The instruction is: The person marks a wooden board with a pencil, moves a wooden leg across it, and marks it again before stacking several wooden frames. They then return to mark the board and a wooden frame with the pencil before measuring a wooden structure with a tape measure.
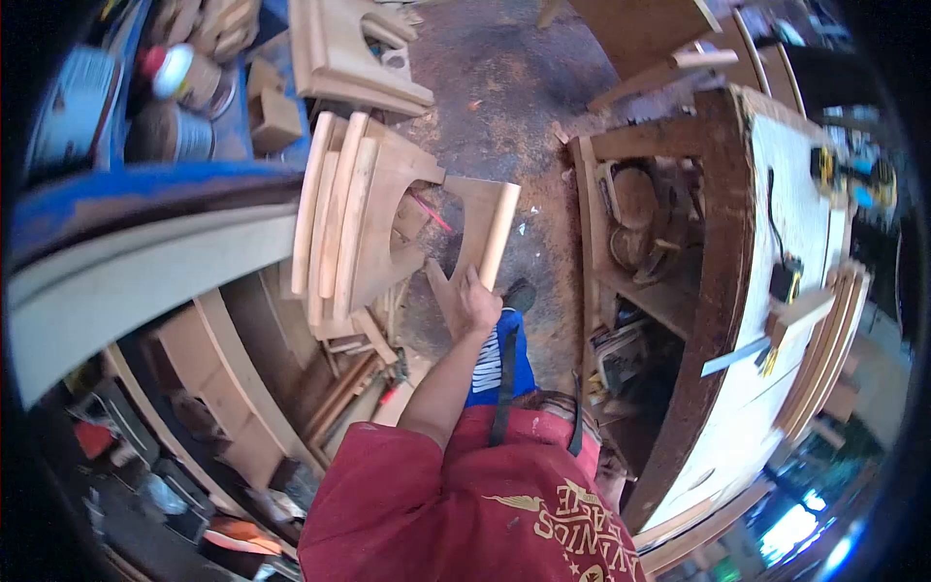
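Note:
My left hand (475, 307), fingers closed, grips the near end of a wooden panel (485, 209) with a curved cutout and a pale rounded edge strip. Its far corner meets a stack of similar cutout panels (378, 242), whose rounded strips face left. A thin red object (430, 211) shows through the opening between them. More such panels (339, 48) lie farther off at the upper left. My right hand is out of sight beside my body.
To the right stands a workbench (732, 388) with a white top, carrying a cordless drill (878, 179), wood strips (824, 359) and a square (734, 356). A blue shelf (194, 179) with cans is at left. Sawdust covers the floor (495, 107).

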The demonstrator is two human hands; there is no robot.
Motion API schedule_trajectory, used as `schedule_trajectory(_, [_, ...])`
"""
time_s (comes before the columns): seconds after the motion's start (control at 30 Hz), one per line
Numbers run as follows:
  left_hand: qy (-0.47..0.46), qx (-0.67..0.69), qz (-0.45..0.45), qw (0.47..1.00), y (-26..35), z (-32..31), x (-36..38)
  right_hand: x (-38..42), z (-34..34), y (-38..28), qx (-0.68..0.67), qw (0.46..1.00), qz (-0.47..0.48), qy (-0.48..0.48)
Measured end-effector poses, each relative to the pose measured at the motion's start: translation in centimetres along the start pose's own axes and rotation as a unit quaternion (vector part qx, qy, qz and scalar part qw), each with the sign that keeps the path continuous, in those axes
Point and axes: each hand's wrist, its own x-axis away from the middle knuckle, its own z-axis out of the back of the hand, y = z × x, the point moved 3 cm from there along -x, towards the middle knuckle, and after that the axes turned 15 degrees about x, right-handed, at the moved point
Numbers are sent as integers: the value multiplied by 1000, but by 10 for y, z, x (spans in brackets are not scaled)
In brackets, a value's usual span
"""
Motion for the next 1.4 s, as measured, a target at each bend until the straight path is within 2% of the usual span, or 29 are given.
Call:
schedule_trajectory(0.07, [0, 11, 12, 1000, 2, -11, 7, -5, 17, 32, -15, 999, -2, -41])
schedule_trajectory(0.13, [-2, 0, 3, 1000, -4, -24, 9, -14, 35, 45, 96, 991, 24, -91])
schedule_trajectory(0.23, [13, 3, -6, 1000, -4, -36, 14, -45, 67, 16, 211, 970, 84, -86])
schedule_trajectory(0.27, [9, 20, 19, 1000, 6, -30, 18, -49, 77, -19, 209, 972, 79, -78])
schedule_trajectory(0.33, [19, 22, 15, 999, 6, -33, 19, -62, 87, -56, 10, 992, -4, -122])
schedule_trajectory(0.37, [22, 20, 10, 1000, 7, -34, 20, -63, 89, -76, -93, 984, -48, -142])
schedule_trajectory(0.4, [30, 15, 3, 999, 7, -35, 20, -61, 90, -114, -118, 982, -48, -139])
schedule_trajectory(0.5, [43, -4, -7, 999, 7, -34, 19, -73, 93, -120, 76, 994, 8, -78])
schedule_trajectory(0.6, [37, -11, 3, 999, 7, -32, 18, -78, 83, -105, 132, 987, 10, -89])
schedule_trajectory(0.7, [35, -11, -1, 999, 5, -32, 18, -84, 74, -64, 190, 973, 115, -64])
schedule_trajectory(0.73, [34, -11, -6, 999, 5, -31, 16, -82, 74, -70, 159, 970, 167, -76])
schedule_trajectory(0.83, [33, -19, -11, 999, 2, -31, 16, -71, 79, -78, 193, 974, 70, -99])
schedule_trajectory(0.87, [34, -23, -12, 999, 1, -31, 14, -70, 76, -71, 177, 977, 98, -70])
schedule_trajectory(0.9, [30, -23, -10, 999, 0, -31, 15, -66, 79, -70, 168, 980, 68, -80])
schedule_trajectory(0.97, [24, -20, -13, 999, 5, -26, 14, -60, 77, -102, 144, 985, 11, -93])
schedule_trajectory(1.07, [23, -22, 9, 999, 6, -27, 14, -58, 74, -93, 160, 984, 1, -84])
schedule_trajectory(1.27, [49, -10, -18, 999, -2, -32, 13, -56, 68, -78, 153, 985, 23, -74])
schedule_trajectory(1.4, [31, -7, 2, 999, -5, -32, 12, -50, 67, -70, 130, 988, -3, -81])
